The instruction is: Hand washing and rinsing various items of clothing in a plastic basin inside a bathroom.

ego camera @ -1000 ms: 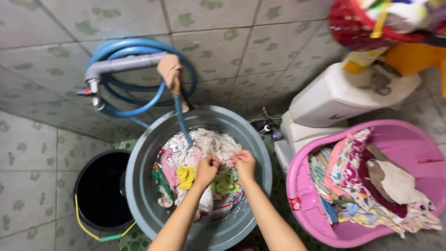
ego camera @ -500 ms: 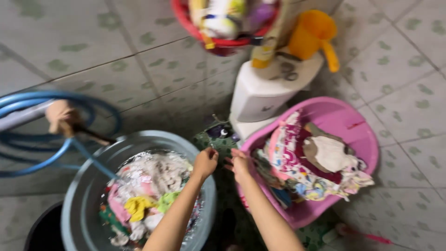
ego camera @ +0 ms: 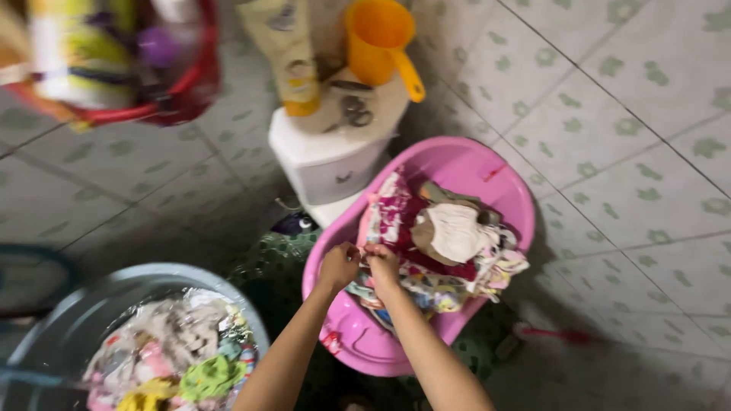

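My left hand (ego camera: 339,266) and my right hand (ego camera: 383,264) are close together over the near left rim of a pink plastic tub (ego camera: 487,164). Their fingers pinch the edge of a patterned cloth (ego camera: 384,221) on the pile of mixed clothes (ego camera: 445,243) in that tub. A beige and white garment lies on top of the pile. At the lower left stands a grey basin (ego camera: 84,312) with wet clothes (ego camera: 179,358) soaking in water.
A white toilet tank (ego camera: 327,156) stands behind the pink tub, with an orange scoop (ego camera: 377,34), scissors (ego camera: 352,113) and a yellow bottle (ego camera: 297,72) on it. A red basket (ego camera: 122,53) hangs at the upper left. Green-patterned tiles cover wall and floor.
My view has swung right from the grey basin to the pink tub. Both hands left the wet clothes and moved across to the pile in the pink tub.
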